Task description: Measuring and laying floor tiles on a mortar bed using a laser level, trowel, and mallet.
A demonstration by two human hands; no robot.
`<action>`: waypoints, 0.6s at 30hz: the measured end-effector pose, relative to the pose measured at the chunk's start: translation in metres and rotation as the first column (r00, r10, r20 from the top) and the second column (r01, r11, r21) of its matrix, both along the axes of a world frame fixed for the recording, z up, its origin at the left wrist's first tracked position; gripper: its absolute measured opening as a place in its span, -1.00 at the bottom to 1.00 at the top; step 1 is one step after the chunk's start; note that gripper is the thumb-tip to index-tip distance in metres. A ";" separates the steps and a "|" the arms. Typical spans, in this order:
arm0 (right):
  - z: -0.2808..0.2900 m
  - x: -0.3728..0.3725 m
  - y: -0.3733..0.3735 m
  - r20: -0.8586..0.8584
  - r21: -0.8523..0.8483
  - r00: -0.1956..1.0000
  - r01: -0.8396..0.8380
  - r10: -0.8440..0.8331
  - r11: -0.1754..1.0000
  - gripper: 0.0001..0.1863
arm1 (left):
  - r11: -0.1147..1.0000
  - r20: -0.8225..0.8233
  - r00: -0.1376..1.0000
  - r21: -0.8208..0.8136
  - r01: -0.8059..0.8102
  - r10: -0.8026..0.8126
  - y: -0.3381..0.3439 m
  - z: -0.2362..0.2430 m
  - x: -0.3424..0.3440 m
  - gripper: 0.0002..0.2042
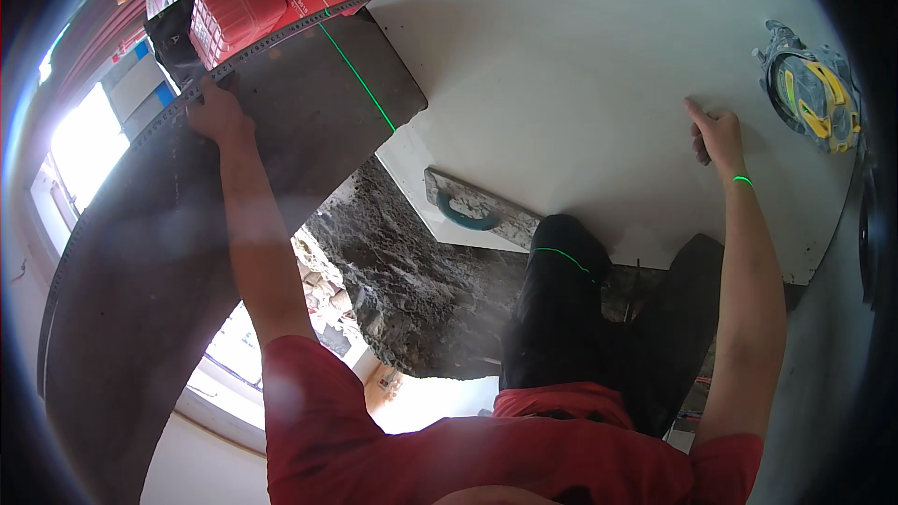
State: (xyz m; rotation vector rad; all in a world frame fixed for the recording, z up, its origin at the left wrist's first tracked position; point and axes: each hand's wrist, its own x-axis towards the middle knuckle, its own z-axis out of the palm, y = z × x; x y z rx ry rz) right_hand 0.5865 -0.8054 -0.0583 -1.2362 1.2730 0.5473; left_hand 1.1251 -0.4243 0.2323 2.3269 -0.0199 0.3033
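Observation:
My left hand is closed at the far edge of a large dark grey slab, on a measuring tape that runs along that edge. My right hand hovers over or rests on a large pale slab; its fingers are curled with one digit pointing out, and anything inside them is hidden. A flat float with a blue-green handle lies on the pale slab's near left edge. A green laser line crosses the dark slab.
A dusty round tool with yellow parts sits at the far right. Red packaging stands beyond the tape. Rough grey mortar shows between the slabs, left of my knees. Bright windows are at the left.

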 end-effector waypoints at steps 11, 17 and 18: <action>-0.001 -0.001 0.000 0.007 0.016 1.000 0.009 -0.009 1.000 -0.36 | 0.974 -0.054 0.978 -0.095 -0.206 0.201 -0.013 0.004 0.009 -0.75; -0.002 -0.002 0.000 0.007 0.008 1.000 0.012 -0.012 1.000 -0.35 | 0.971 -0.053 0.973 -0.069 -0.229 0.226 -0.014 0.004 0.009 -0.73; -0.001 -0.001 0.000 0.013 0.006 1.000 0.007 -0.007 1.000 -0.35 | 0.972 -0.051 0.973 -0.067 -0.226 0.223 -0.013 0.004 0.012 -0.73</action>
